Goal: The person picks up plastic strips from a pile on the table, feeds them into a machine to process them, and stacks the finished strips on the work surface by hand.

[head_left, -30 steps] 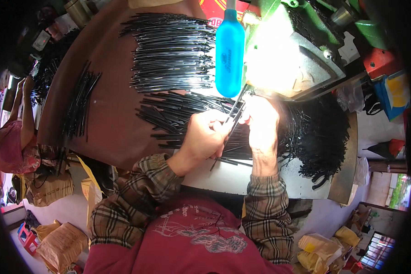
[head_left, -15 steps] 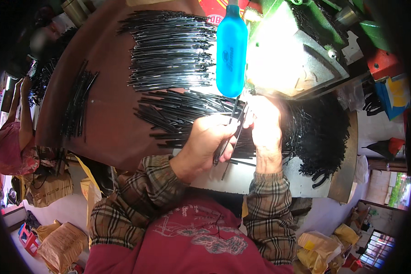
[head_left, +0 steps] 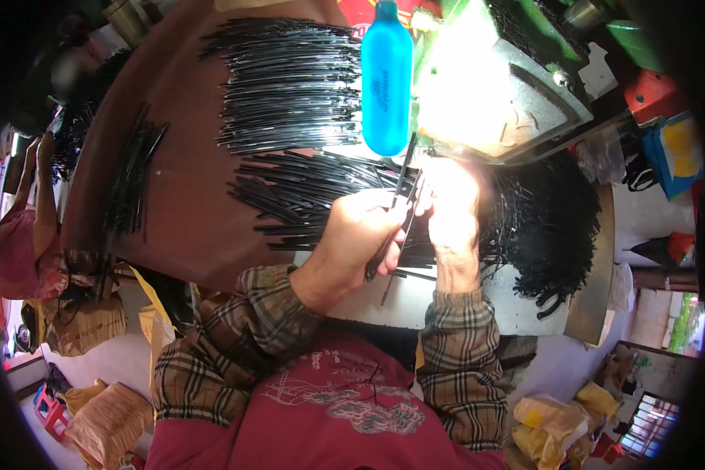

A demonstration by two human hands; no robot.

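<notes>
My left hand (head_left: pixel 352 233) is closed around several slim black strips (head_left: pixel 406 168), their upper ends leaning toward the machine. Just right of it, my right hand (head_left: pixel 454 207) has its fingers bent together by the strips' upper part; glare washes out the fingertips and whatever they pinch. A loose heap of black strips (head_left: pixel 290 188) lies left of and behind my hands. On the right, beside my wrist, spreads a dense bundle of dark strips with looped ends (head_left: pixel 556 243). A blue bottle (head_left: pixel 386 86) hangs upside down above my hands.
A brightly lit green machine with a metal plate (head_left: pixel 552 106) stands at the back right. Neat rows of black strips (head_left: pixel 290 86) cover the brown table sheet (head_left: pixel 188 204); a smaller bunch (head_left: pixel 133 180) lies left. Another person (head_left: pixel 27 243) sits at far left.
The black strip in my left hand now stands higher, its tip showing beside the bottle. The bottle appears slightly further left and up. My hands stay nearly in place.
</notes>
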